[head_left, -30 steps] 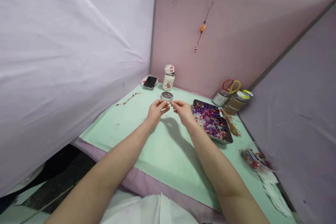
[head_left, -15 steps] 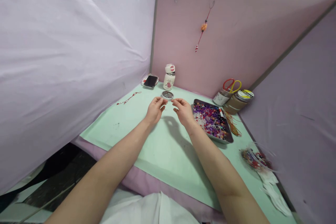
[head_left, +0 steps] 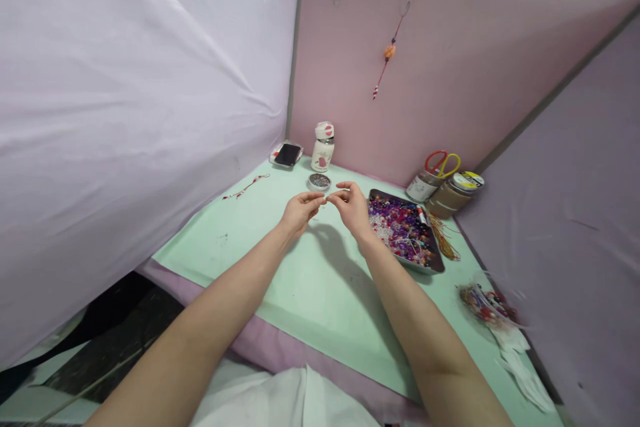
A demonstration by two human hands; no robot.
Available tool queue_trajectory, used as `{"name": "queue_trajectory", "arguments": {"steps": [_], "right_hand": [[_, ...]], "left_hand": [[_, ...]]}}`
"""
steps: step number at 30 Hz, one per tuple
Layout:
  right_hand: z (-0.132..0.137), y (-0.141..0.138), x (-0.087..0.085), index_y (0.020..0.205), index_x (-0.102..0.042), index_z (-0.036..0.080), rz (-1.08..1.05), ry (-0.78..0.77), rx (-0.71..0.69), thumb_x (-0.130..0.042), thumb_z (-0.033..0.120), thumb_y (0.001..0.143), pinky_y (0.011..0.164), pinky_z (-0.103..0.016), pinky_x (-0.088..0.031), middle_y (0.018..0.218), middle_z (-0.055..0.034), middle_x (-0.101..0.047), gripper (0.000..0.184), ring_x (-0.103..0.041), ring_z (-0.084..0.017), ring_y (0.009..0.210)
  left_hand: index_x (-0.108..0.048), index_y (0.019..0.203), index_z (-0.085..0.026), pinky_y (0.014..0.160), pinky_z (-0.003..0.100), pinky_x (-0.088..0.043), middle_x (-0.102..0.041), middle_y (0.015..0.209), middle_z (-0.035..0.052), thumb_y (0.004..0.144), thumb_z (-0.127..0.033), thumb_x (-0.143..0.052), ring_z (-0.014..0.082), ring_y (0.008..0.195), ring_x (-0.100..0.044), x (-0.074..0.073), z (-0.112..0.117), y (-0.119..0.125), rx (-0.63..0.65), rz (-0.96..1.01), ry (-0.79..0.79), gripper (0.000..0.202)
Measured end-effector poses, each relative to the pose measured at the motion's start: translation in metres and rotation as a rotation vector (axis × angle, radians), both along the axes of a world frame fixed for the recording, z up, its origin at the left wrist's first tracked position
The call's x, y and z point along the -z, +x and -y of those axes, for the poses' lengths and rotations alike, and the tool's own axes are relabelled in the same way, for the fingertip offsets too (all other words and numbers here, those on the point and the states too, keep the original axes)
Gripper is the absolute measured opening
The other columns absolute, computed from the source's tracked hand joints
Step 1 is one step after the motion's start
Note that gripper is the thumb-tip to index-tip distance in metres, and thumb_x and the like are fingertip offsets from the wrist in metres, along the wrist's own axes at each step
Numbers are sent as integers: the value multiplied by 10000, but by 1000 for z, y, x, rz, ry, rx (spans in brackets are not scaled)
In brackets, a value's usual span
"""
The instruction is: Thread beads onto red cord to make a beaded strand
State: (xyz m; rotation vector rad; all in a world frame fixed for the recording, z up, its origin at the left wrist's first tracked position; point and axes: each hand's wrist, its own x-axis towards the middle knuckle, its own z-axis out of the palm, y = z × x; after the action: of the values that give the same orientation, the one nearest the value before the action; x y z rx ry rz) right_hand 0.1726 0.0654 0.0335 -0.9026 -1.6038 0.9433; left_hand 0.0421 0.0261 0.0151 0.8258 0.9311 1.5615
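Note:
My left hand (head_left: 300, 210) and my right hand (head_left: 353, 207) meet above the mint-green table top (head_left: 280, 267), fingertips nearly touching. Both are pinched on something too thin and small to make out, perhaps a thread. A small round spool (head_left: 319, 181) lies just beyond the hands. A metal tray (head_left: 434, 260) filled with purple, pink and clear beads sits right beside my right hand.
A phone (head_left: 287, 155) and a small white bottle (head_left: 323, 146) stand at the back corner. Two jars (head_left: 440, 190) with scissors are at the back right. A red-white strand (head_left: 245, 187) lies left, a beaded bundle (head_left: 487, 307) right. A charm (head_left: 386, 53) hangs on the wall.
Both hands have drawn slightly closer together and the right hand has risen a little, its fingers curling in more. Nothing else on the table has moved.

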Motion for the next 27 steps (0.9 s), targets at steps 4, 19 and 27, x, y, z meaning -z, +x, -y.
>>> {"name": "queue_trajectory", "arguments": {"steps": [4,19,27], "right_hand": [[-1,3,-3,803,-576,192,107,78,9,-631,312,690,653,-281,-439,736,-18,-666,174,-586,-154,661],[1,0,0,997,-546,197,110,-45,-29,-637,268,652,685,-299,-458,689,6,-684,363,-614,-161,669],[4,4,-10,918,-496,198,118,-181,-89,-660,268,623,573,-259,-407,638,14,-662,345,-559,-136,599]], "left_hand": [[-666,724,-165,687,276,-404,-636,743,27,547,-308,-797,94,661,-523,4,-1,-1,6,-6,-29,263],[-717,739,-193,703,295,-327,-669,806,49,553,-353,-785,162,797,-526,8,-5,-3,-63,-110,-30,255],[-708,756,-213,663,283,-277,-655,831,34,582,-371,-771,148,794,-499,7,-3,-6,101,-106,-79,243]]}}
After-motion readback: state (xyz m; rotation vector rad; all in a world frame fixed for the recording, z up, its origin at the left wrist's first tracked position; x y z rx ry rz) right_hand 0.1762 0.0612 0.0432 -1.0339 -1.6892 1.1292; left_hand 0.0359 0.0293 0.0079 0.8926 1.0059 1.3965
